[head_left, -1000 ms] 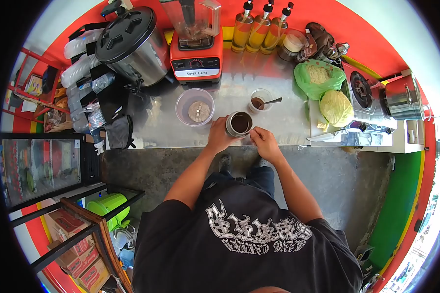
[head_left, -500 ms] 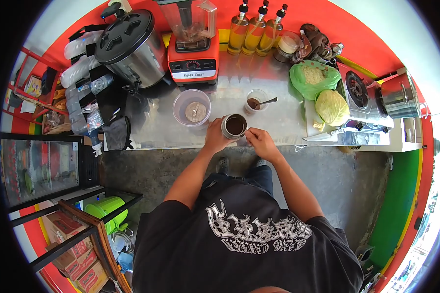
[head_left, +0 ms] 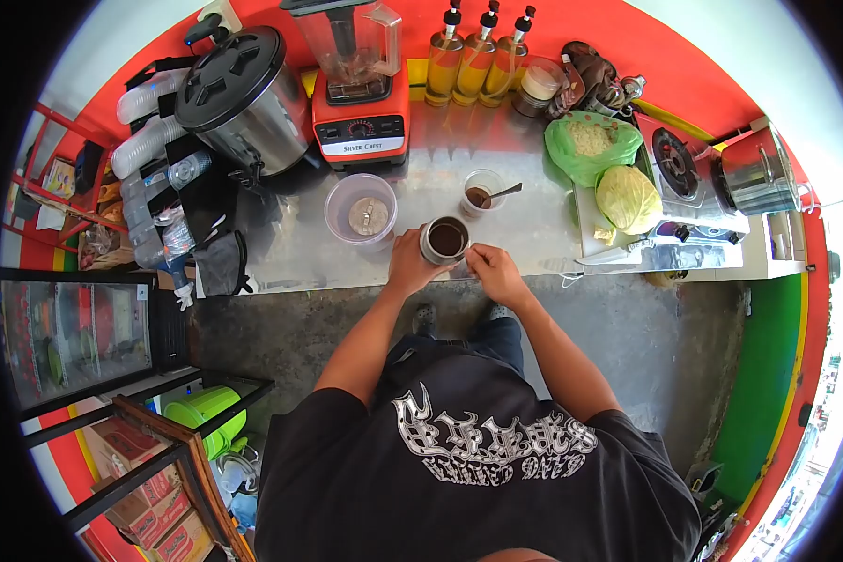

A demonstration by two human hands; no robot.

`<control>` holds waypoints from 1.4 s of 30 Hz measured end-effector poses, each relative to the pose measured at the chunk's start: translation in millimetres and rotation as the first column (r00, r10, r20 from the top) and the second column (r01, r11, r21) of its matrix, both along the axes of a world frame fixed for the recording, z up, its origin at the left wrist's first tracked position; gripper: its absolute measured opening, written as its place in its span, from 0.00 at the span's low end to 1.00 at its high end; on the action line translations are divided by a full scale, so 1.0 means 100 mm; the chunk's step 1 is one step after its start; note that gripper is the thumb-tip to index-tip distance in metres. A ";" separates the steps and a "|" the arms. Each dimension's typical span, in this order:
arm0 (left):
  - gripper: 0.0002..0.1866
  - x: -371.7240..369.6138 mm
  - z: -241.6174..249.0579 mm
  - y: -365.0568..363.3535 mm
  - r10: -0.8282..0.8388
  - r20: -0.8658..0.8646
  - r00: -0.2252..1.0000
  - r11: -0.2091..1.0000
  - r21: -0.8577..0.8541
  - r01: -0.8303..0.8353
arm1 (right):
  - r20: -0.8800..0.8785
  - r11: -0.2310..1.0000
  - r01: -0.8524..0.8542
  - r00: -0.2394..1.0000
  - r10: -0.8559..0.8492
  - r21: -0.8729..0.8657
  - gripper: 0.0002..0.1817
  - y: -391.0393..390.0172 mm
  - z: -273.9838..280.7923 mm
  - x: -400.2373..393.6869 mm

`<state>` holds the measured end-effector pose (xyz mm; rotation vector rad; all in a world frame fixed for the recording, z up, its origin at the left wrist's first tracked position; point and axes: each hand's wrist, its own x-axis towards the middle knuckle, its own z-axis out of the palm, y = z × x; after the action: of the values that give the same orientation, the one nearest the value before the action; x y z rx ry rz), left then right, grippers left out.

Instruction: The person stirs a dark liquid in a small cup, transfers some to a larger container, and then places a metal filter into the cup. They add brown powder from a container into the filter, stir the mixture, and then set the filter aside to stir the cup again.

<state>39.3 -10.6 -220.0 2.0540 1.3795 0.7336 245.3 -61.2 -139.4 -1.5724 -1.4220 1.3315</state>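
Note:
Over the front edge of the steel counter, my left hand (head_left: 410,266) is wrapped round the left side of a metal cup (head_left: 428,247) with dark brown contents. My right hand (head_left: 493,274) has its fingers curled closed at the cup's right side; the exact part it grips is hidden. Just behind stands a small clear plastic cup (head_left: 493,203) holding brown powder and a spoon (head_left: 508,189). To the left is a clear plastic tub (head_left: 335,212) with a round, pale disc-like lid (head_left: 368,216) in it.
A red blender (head_left: 361,126), a large steel pot (head_left: 267,122) and several pump bottles (head_left: 475,70) line the back. On the right are a cabbage (head_left: 629,200), a green bag (head_left: 564,155), a knife (head_left: 609,256) and a gas stove (head_left: 676,161). The steel counter (head_left: 300,253) ends before my body.
The view has shifted slightly, so the counter things appear a little to the left. Both hands stay at the metal cup, with no clear change of grip.

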 end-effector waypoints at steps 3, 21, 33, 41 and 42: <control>0.44 -0.01 0.04 0.00 -0.012 0.012 1.000 0.999 -0.044 0.013 | 0.008 1.000 0.010 1.000 -0.010 0.007 0.20 -0.01 0.05 -0.02; 0.42 0.00 0.08 -0.01 -0.021 0.069 0.997 1.000 0.022 0.020 | 0.048 0.998 0.025 0.998 -0.028 0.055 0.21 -0.03 0.03 -0.05; 0.36 0.00 0.20 -0.03 0.010 0.098 0.995 1.000 -0.010 -0.009 | 0.004 0.998 0.037 0.999 -0.038 0.043 0.21 -0.04 0.07 -0.10; 0.36 -0.02 0.18 -0.01 -0.023 0.071 0.997 1.000 -0.018 0.024 | 0.017 0.994 0.089 0.996 -0.090 0.066 0.22 -0.03 0.10 -0.11; 0.36 -0.02 0.19 -0.02 -0.048 0.027 0.998 0.998 -0.040 0.049 | 0.041 0.997 0.048 0.998 -0.050 0.068 0.21 -0.03 0.10 -0.10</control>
<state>36.9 -12.6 -201.4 2.0319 1.3153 0.7040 235.6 -64.6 -128.9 -1.5901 -1.4296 1.2162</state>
